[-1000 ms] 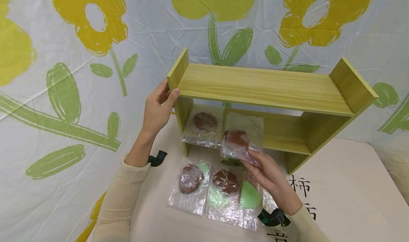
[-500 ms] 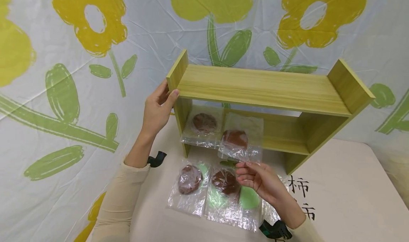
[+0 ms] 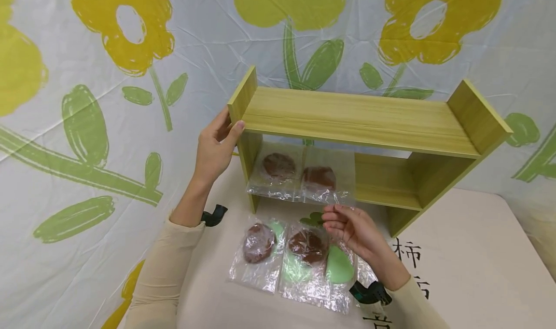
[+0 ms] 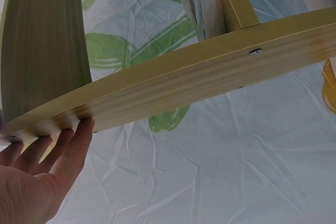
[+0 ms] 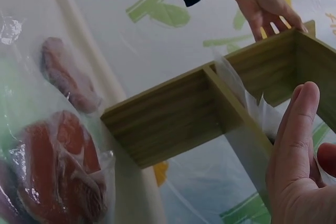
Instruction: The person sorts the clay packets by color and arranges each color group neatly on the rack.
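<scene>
My left hand holds the left side panel of a small wooden shelf, thumb at its front edge. In the left wrist view the fingers lie against the panel's outer face. Two clear bags, each with a flat brown round piece, lie side by side on the middle board: the left bag and the right bag. The right hand, fingers extended, is at the right bag's front edge; contact is unclear. In the right wrist view its fingers stand straight beside the board.
On the table before the shelf lie more clear bags with brown pieces over green leaf shapes. Black characters mark the pale tabletop at right. Flower-print cloth hangs behind.
My right hand has let go of the right bag, dropped lower, then come back up to its front edge. That bag now sits farther back on the board. The left hand has stayed put.
</scene>
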Tool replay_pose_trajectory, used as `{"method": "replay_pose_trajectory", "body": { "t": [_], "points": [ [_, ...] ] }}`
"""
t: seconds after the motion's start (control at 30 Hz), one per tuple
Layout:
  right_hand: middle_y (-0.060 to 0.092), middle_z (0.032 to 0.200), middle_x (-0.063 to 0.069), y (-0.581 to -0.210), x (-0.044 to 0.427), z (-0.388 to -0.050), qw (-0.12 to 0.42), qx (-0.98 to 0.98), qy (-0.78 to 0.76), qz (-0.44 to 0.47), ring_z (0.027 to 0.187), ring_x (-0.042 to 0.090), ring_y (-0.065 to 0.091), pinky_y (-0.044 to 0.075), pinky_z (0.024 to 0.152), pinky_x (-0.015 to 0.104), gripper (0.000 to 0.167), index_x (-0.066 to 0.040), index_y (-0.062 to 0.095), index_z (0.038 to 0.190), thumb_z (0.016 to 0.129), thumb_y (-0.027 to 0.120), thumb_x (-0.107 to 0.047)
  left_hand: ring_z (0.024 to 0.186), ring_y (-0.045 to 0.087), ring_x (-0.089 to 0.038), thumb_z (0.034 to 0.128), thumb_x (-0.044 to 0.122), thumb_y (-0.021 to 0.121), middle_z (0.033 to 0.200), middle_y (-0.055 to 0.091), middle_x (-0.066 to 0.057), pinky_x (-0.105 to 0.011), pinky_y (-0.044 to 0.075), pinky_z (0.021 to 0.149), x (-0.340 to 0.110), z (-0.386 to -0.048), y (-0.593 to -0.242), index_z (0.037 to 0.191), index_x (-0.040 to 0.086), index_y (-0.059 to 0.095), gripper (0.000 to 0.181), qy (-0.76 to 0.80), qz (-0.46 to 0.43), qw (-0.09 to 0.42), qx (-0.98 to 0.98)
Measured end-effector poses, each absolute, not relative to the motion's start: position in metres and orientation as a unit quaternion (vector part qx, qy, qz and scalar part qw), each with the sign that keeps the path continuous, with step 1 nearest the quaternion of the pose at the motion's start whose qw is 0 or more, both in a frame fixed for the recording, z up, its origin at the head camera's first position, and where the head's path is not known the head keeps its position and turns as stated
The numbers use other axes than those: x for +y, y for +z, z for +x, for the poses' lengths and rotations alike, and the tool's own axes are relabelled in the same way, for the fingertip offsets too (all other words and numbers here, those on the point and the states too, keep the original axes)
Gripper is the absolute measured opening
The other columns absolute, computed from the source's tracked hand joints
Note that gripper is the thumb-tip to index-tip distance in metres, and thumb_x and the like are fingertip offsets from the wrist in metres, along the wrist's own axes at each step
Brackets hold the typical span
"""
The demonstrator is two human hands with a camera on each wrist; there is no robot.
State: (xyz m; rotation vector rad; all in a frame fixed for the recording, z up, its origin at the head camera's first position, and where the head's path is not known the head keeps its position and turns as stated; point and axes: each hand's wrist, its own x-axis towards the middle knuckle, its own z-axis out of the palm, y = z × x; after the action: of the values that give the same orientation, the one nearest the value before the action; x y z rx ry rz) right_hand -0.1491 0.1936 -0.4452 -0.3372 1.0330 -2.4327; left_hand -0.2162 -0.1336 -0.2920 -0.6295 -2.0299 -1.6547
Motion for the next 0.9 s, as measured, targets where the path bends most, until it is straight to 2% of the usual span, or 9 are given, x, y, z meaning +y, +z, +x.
{"method": "replay_pose_trajectory", "body": {
  "t": [0.57, 0.73, 0.9],
  "points": [
    [0.071, 0.107, 0.016, -0.445, 0.195, -0.15, 0.233, 0.415, -0.87, -0.127, 0.093, 0.024, 0.072, 0.057, 0.085, 0.032, 0.032, 0.008, 0.064, 0.118, 0.11, 0.038, -0.009, 0.122, 0.06, -0.025, 0.1006, 0.007, 0.06, 0.137, 0.06, -0.014, -0.029, 0.055, 0.085, -0.133, -0.215, -0.289, 0.149, 0.005, 0.048, 0.05, -0.603, -0.223, 0.217, -0.735],
    [0.07, 0.111, 0.015, -0.449, 0.199, -0.14, 0.216, 0.51, -0.825, -0.114, 0.097, 0.024, 0.07, 0.056, 0.087, 0.038, 0.028, 0.001, 0.066, 0.12, 0.108, 0.047, -0.015, 0.123, 0.059, -0.025, 0.1006, 0.007, 0.06, 0.138, 0.059, -0.014, -0.029, 0.055, 0.085, -0.133, -0.215, -0.288, 0.149, 0.004, 0.048, 0.05, -0.602, -0.223, 0.218, -0.735],
    [0.065, 0.118, 0.019, -0.462, 0.207, -0.128, 0.2, 0.588, -0.778, -0.095, 0.103, 0.032, 0.067, 0.054, 0.091, 0.044, 0.026, -0.003, 0.064, 0.123, 0.107, 0.051, -0.016, 0.125, 0.058, -0.023, 0.1006, 0.008, 0.061, 0.139, 0.059, -0.012, -0.032, 0.054, 0.089, -0.133, -0.214, -0.287, 0.149, 0.005, 0.048, 0.05, -0.598, -0.218, 0.216, -0.741]
  ]
}}
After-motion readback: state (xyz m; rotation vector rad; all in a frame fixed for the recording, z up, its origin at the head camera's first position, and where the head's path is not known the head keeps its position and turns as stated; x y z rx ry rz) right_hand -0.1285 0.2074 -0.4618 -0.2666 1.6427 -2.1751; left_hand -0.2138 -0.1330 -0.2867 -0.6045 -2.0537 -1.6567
